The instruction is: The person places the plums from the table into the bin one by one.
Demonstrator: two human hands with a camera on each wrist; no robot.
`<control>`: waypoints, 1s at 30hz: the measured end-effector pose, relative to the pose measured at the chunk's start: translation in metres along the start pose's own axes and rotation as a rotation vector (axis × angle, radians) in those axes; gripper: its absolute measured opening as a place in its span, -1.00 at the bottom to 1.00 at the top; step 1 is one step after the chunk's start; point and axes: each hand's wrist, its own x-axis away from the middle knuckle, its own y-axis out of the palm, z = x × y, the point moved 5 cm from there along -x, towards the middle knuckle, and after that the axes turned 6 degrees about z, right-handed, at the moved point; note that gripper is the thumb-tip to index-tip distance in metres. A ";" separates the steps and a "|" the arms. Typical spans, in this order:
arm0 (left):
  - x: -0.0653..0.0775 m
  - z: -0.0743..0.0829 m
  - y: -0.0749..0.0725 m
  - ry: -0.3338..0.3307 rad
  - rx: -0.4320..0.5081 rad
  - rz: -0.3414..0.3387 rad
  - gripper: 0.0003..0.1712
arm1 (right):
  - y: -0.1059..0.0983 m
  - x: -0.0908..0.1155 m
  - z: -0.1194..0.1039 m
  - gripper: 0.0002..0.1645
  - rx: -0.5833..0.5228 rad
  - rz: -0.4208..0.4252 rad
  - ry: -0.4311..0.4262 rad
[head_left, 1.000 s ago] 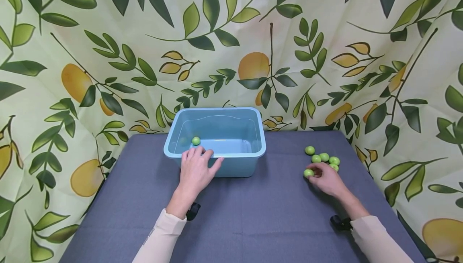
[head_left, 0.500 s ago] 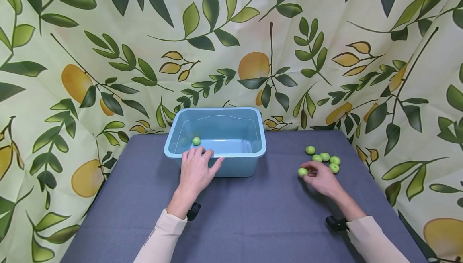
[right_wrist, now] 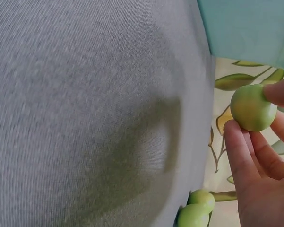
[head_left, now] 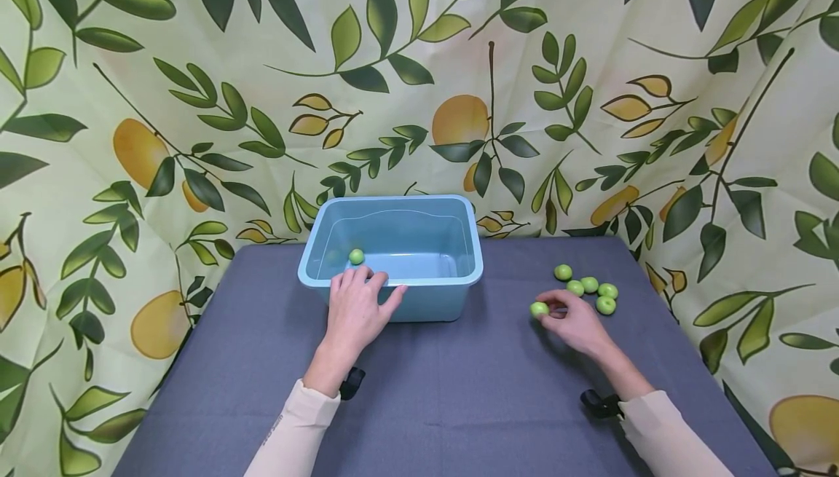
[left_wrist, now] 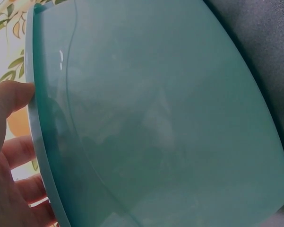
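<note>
Right hand (head_left: 575, 322) — small green fruit (head_left: 539, 309) in a pinch between thumb and fingertips, above the table (head_left: 459, 389)

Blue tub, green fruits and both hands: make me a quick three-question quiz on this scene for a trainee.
1. How many green fruits lie on the tablecloth?
2. True or false: the left hand touches the near rim of the blue tub.
3. The right hand pinches: A) the tub; B) a fruit; C) nothing.

Key: 1. Five visible. 2. True. 3. B, the held fruit.
</note>
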 end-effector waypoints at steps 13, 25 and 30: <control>0.001 0.001 -0.001 -0.002 0.002 0.004 -0.59 | 0.008 -0.001 -0.009 -0.65 -0.091 -0.022 0.023; 0.001 0.001 0.000 -0.003 0.006 0.004 -0.59 | 0.012 -0.007 -0.029 -0.63 -0.161 -0.022 0.035; 0.001 0.000 0.000 -0.006 0.004 0.004 -0.58 | 0.014 -0.010 -0.036 -0.64 -0.174 -0.026 0.038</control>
